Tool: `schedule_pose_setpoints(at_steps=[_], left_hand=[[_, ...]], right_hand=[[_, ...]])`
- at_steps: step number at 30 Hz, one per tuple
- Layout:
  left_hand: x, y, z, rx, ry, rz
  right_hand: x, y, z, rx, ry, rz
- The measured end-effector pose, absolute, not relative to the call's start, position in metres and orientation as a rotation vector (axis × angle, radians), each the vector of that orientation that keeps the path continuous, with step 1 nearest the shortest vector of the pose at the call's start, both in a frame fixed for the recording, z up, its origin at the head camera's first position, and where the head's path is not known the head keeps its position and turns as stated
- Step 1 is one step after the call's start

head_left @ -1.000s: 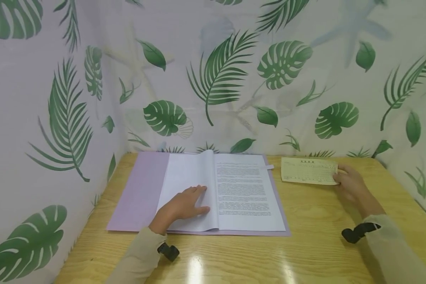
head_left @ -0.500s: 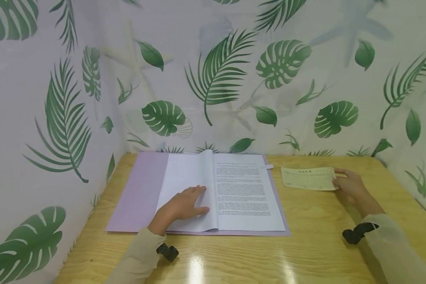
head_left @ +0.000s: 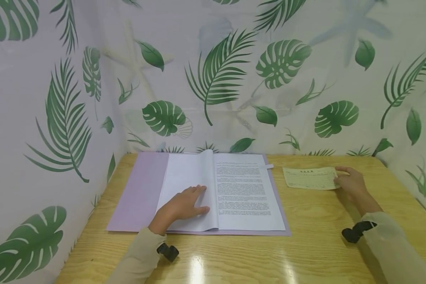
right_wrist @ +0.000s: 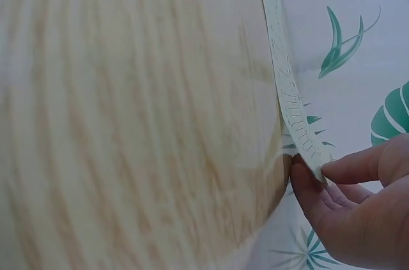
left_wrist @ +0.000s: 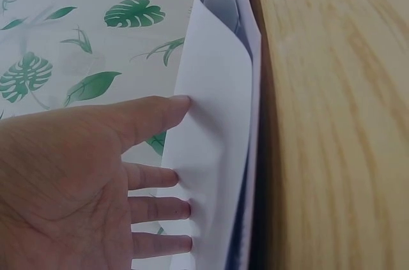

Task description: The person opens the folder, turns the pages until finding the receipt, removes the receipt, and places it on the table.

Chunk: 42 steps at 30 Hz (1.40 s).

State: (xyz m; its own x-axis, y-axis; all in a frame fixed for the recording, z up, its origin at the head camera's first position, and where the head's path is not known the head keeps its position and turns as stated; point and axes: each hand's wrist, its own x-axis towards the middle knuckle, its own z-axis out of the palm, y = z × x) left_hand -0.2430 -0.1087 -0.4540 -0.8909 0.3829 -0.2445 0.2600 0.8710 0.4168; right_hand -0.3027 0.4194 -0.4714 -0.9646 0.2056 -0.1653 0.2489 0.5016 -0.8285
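Observation:
A purple folder [head_left: 143, 193] lies spread on the table with white sheets in it. My left hand [head_left: 184, 203] rests with straight fingers on the turned-over blank page [head_left: 189, 169], whose right edge curls up along the middle. To the right of that curl is a printed page [head_left: 241, 193]. In the left wrist view the fingertips [left_wrist: 182, 209] press the page. My right hand [head_left: 353, 183] pinches the right end of a pale yellow printed slip [head_left: 307, 179], between thumb and fingers. The right wrist view shows the slip [right_wrist: 287, 85] nearly edge-on, held at its near end.
The wooden table [head_left: 269, 256] reaches forward to a leaf-patterned cloth wall [head_left: 230, 86], with another cloth wall at the left. A small white tab [head_left: 269, 166] sticks out from the folder's right edge, near the slip. Black straps with small devices are on both wrists.
The right hand has lowered the slip a little toward me, then shifted it slightly to the right. My left hand has stayed on the page.

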Motion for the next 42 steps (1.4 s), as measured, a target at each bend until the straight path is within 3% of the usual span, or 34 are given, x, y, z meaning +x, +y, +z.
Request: schedule_pose_setpoints(at_steps=[34,42], left_hand=[[-0.243,-0.115,-0.450,0.477,2.717,0.542],[-0.251,-0.122,-0.451,0.551,2.666,0.606]], right_hand=[[-0.305,0.413,-0.474,0.335,2.687,-1.505],[-0.314,0.393,-0.457,0.157,2.840,-1.411]])
